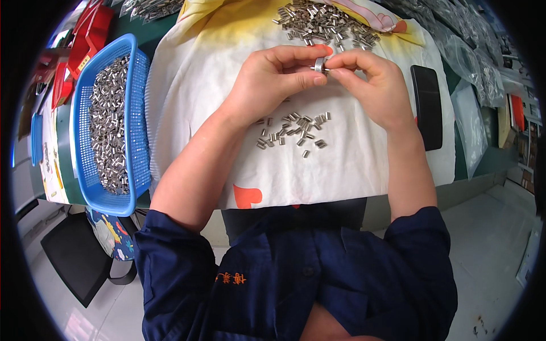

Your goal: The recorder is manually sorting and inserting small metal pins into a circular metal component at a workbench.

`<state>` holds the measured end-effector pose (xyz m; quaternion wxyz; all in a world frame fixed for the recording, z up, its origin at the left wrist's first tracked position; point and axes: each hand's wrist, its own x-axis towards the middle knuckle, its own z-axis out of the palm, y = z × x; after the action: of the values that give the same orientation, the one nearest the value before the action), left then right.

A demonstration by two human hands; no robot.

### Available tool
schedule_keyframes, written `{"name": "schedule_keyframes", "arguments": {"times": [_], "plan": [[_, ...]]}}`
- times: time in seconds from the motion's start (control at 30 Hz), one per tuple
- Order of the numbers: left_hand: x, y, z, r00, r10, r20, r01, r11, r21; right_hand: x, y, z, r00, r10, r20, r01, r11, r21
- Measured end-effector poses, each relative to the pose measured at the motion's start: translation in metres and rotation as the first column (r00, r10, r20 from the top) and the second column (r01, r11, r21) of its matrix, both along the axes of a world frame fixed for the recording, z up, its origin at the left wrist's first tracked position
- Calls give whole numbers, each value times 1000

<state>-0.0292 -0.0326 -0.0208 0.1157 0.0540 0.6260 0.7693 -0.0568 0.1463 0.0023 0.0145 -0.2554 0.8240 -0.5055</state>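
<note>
I hold both hands together above the white cloth (187, 85), and between them is one small metal sleeve (319, 66). My left hand (273, 85) pinches it from one side with thumb and first finger, and my right hand (372, 85) closes on it from the other side, so the piece stays high and near my eyes. I think I hold it so to see it well. Just below my hands, on the cloth, lies a small scattered group of metal sleeves (293, 133). At the far edge of the cloth is a bigger heap of sleeves (324, 23). Left of the cloth stands a blue basket (136, 142) full of the same pieces. On the right part of the cloth rests a black phone (427, 105).
</note>
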Motion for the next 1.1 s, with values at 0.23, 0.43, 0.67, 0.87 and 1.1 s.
{"name": "schedule_keyframes", "arguments": {"times": [0.23,0.43,0.67,0.87,1.1], "plan": [[3,-3,-6,991,-130,41,127,989,73,-28,25,-7,961,-265,-82,275,947,167],[0,-5,-7,988,-151,5,151,987,64,-33,22,-24,941,-106,-321,253,851,460],[0,-1,-7,999,-50,-5,50,994,94,-13,11,-2,992,-100,72,92,990,107],[1,-1,-4,999,-45,4,45,995,87,1,-1,2,997,47,62,-43,997,-64],[2,0,-6,999,3,-49,-2,1000,15,5,-4,3,1000,5,-26,-5,1000,22]]}}
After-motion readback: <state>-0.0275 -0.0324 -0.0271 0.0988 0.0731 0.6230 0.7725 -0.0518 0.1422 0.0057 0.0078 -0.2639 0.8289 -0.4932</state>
